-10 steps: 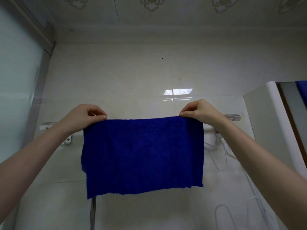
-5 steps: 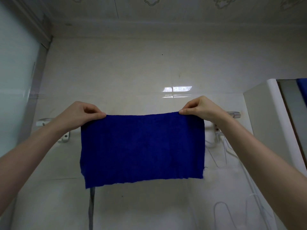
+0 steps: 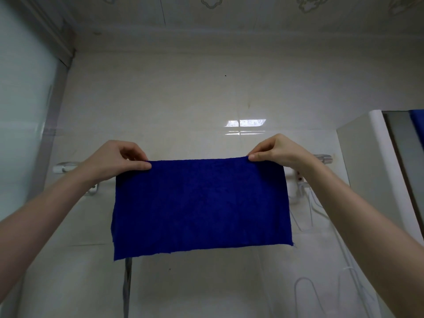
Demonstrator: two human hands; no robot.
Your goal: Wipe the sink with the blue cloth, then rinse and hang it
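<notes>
Two grips, a person's bare hands, held a blue cloth (image 3: 202, 207) spread flat before a pale tiled wall (image 3: 183, 99). The left grip (image 3: 114, 160) pinched the cloth's upper left corner between thumb and curled fingers, and the right grip (image 3: 277, 152) pinched the upper right corner the same way, so that the top edge ran taut and nearly level between them. From that edge the cloth hung as a wide rectangle, its lower hem loose and slightly uneven. Both forearms reached up from the lower corners of the view. Behind the cloth ran a towel rail (image 3: 64, 167); only its white left end with a bracket and its chrome right end beside the right wrist showed. Its middle was hidden, and whether the cloth touched it could not be told. A bright window reflection (image 3: 245, 125) lay on the tiles above the cloth. A frosted glass panel (image 3: 20, 111) stood at the left and a white cabinet (image 3: 362, 180) at the right, with a strip of mirror (image 3: 403, 143) at the frame's edge showing a patch of blue. White wire hangers (image 3: 307, 292) hung on the wall below the right forearm. A grey vertical strip (image 3: 126, 290) ran down from under the cloth's lower left corner.
</notes>
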